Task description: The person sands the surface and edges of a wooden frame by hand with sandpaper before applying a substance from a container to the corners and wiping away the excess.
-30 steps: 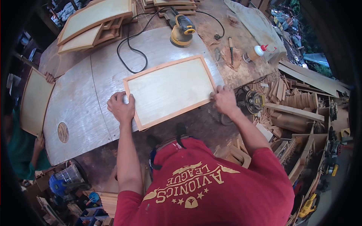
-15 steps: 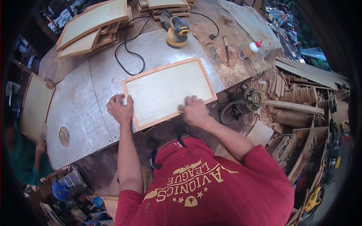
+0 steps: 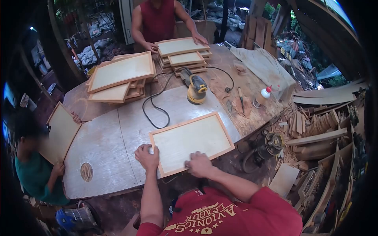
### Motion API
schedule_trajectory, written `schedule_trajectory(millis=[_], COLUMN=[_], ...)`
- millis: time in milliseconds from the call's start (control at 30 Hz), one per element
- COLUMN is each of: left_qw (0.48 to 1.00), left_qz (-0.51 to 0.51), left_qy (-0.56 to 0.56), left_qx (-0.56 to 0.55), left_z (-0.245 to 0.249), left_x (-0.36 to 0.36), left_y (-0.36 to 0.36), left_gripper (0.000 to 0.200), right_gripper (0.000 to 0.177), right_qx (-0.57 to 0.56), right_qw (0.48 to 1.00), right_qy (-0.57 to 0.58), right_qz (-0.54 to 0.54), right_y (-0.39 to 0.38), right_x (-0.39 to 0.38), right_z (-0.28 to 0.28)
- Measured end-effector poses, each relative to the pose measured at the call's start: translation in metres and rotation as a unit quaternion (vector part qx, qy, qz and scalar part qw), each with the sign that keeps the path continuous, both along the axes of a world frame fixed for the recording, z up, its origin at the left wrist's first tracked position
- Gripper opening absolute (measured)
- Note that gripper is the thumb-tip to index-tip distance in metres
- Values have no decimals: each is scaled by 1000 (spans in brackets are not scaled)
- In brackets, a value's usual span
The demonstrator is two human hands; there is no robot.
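A shallow wooden-framed panel (image 3: pixel 193 141) with a pale face and orange-brown rim lies on the table in front of me. My left hand (image 3: pixel 147 157) grips its left rim, thumb over the inner side and fingers outside. At the front rim is my right hand (image 3: pixel 200 165), slightly blurred, its fingers curled against the wood. Whatever sits under those fingers is hidden. Behind the panel stands a yellow and black sander (image 3: pixel 196 89), its cord (image 3: pixel 151 112) looping over the metal-topped table (image 3: pixel 98 149).
Stacked framed panels (image 3: pixel 122 74) and a second stack (image 3: pixel 185 59) stand at the back. A person in red (image 3: pixel 157 19) touches the second stack; a person in green (image 3: pixel 35 173) holds another panel (image 3: pixel 61 133). A glue bottle (image 3: pixel 262 97) and a chisel-like tool (image 3: pixel 241 100) lie right.
My view has tilted up, bringing the person in red into sight. My right hand has slid left along the panel's front rim. The left hand keeps its hold.
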State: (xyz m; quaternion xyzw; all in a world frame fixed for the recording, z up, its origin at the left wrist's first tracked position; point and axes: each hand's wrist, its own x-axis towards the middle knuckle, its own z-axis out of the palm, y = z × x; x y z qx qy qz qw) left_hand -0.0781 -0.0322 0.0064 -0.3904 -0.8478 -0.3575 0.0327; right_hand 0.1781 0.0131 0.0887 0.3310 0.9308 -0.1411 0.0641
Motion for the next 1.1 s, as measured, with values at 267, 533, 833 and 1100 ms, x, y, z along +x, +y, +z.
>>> schedule_trajectory(millis=[267, 533, 833, 1100], left_qw=[1000, 1000, 998, 914], left_qz=[-6, -6, -38, -395], left_qy=[-15, -24, -31, 75], left_qx=[7, 13, 41, -48], left_z=[-1, -2, -3, 29], left_x=[1, -1, -6, 101], left_y=[-2, -1, -7, -69], left_gripper=[30, 31, 40, 42], right_gripper=[27, 28, 25, 26], right_qx=[-49, -62, -21, -1], right_qw=[998, 998, 978, 923], right_qy=[-11, -10, 64, 245], right_qz=[30, 26, -199, -298], right_y=[-9, -23, 12, 64], right_x=[-37, -54, 51, 173], right_z=[3, 4, 21, 20])
